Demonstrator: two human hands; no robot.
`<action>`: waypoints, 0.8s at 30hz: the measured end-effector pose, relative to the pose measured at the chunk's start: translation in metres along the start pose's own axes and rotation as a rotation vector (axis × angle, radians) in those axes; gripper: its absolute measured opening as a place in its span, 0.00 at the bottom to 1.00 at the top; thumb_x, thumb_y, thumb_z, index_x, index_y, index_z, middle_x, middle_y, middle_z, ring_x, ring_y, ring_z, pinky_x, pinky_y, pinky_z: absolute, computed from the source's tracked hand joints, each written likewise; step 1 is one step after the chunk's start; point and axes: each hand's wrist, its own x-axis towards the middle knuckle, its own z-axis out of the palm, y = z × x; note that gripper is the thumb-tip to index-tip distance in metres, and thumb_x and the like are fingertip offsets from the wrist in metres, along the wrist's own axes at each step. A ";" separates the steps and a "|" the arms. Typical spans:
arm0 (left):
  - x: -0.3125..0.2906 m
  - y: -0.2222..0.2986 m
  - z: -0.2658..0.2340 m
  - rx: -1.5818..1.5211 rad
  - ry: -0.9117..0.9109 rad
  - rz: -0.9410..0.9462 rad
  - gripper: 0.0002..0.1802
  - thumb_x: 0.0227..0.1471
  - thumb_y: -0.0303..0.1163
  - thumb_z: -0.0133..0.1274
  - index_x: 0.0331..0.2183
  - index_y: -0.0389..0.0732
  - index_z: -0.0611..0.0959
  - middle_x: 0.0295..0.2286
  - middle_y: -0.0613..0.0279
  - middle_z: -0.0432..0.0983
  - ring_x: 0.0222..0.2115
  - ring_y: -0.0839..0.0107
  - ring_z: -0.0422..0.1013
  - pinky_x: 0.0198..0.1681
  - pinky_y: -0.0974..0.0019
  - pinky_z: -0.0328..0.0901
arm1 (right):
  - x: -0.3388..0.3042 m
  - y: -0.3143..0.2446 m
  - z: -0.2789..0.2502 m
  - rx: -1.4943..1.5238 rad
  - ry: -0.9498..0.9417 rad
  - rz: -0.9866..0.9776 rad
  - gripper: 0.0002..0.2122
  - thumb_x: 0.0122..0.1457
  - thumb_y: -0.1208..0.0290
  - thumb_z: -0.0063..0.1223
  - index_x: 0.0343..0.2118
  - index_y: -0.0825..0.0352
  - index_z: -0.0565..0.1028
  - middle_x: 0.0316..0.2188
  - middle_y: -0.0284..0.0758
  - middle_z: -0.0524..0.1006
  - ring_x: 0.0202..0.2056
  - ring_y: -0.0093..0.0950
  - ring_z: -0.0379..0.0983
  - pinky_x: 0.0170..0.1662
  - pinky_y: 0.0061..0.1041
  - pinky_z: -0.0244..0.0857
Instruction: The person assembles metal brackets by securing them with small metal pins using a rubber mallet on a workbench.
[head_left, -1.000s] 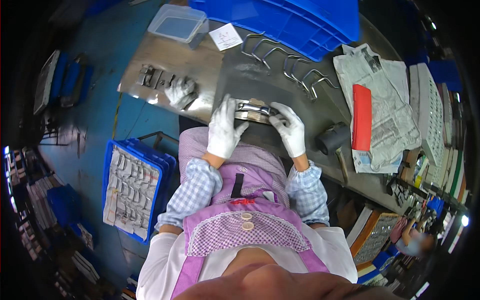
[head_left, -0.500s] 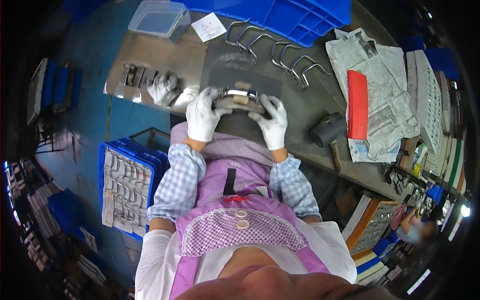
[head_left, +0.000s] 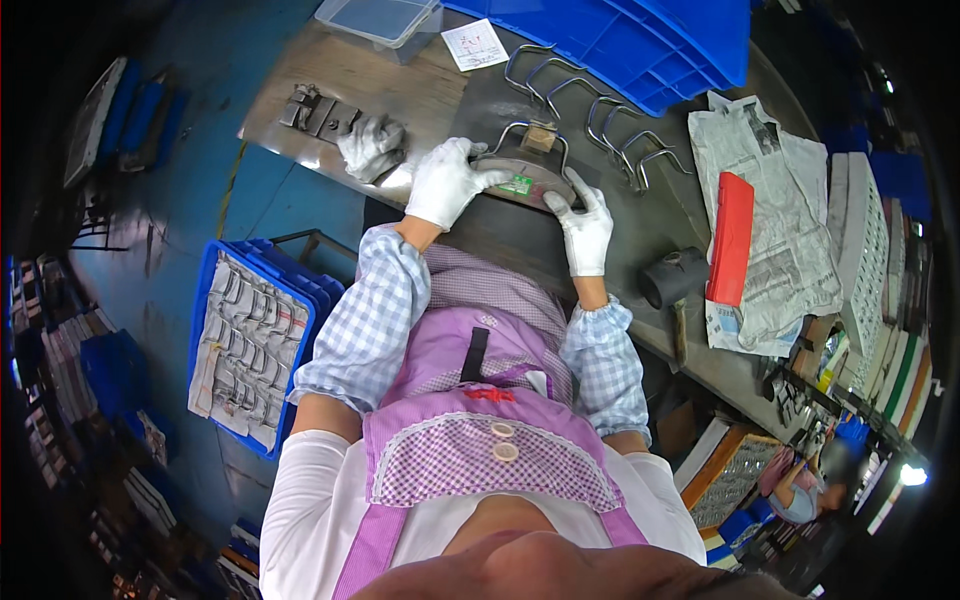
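Observation:
A bent shiny metal rod (head_left: 562,145) sits against a curved, dark-edged fixture (head_left: 545,182) with a green label and a tan block behind it. My gloved left hand (head_left: 448,185) grips the rod's left end, its thumb lying along the fixture's face. At the opposite end my gloved right hand (head_left: 585,232) has its fingers and thumb closed around the rod and fixture. The fingertips are partly hidden behind the piece. Several similar bent rods (head_left: 607,128) lie on the bench behind.
A crumpled grey-white glove (head_left: 372,148) and a metal clamp block (head_left: 318,113) lie left. Behind stand a clear plastic box (head_left: 385,22) and a blue crate (head_left: 640,45). To the right are a dark hammer head (head_left: 672,278), a red piece (head_left: 732,240) and newspaper (head_left: 775,255).
The view has shifted, so the bench appears further right. The piece between my hands has tilted, now showing its green label and the rod's upright arch. Both hands stay on it.

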 end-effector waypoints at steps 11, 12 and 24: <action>-0.067 -0.021 0.002 -0.098 0.144 0.242 0.32 0.45 0.43 0.69 0.51 0.40 0.79 0.54 0.56 0.77 0.51 0.52 0.73 0.55 0.53 0.66 | -0.034 -0.057 -0.020 -0.205 -0.058 -0.305 0.24 0.51 0.69 0.70 0.53 0.61 0.80 0.42 0.36 0.79 0.36 0.33 0.77 0.42 0.33 0.72; -0.061 -0.017 -0.007 -0.051 0.140 0.296 0.31 0.49 0.42 0.66 0.52 0.40 0.79 0.54 0.55 0.77 0.51 0.51 0.73 0.56 0.52 0.66 | -0.030 -0.075 -0.020 -0.023 -0.095 -0.188 0.21 0.52 0.73 0.68 0.51 0.61 0.82 0.42 0.36 0.80 0.35 0.31 0.78 0.42 0.32 0.72; 0.095 0.004 -0.038 0.332 0.284 0.242 0.18 0.55 0.48 0.62 0.27 0.41 0.85 0.27 0.51 0.81 0.31 0.50 0.78 0.36 0.50 0.71 | -0.013 -0.072 -0.126 -0.218 0.310 -0.293 0.15 0.58 0.78 0.58 0.49 0.66 0.82 0.46 0.42 0.82 0.47 0.39 0.79 0.52 0.33 0.71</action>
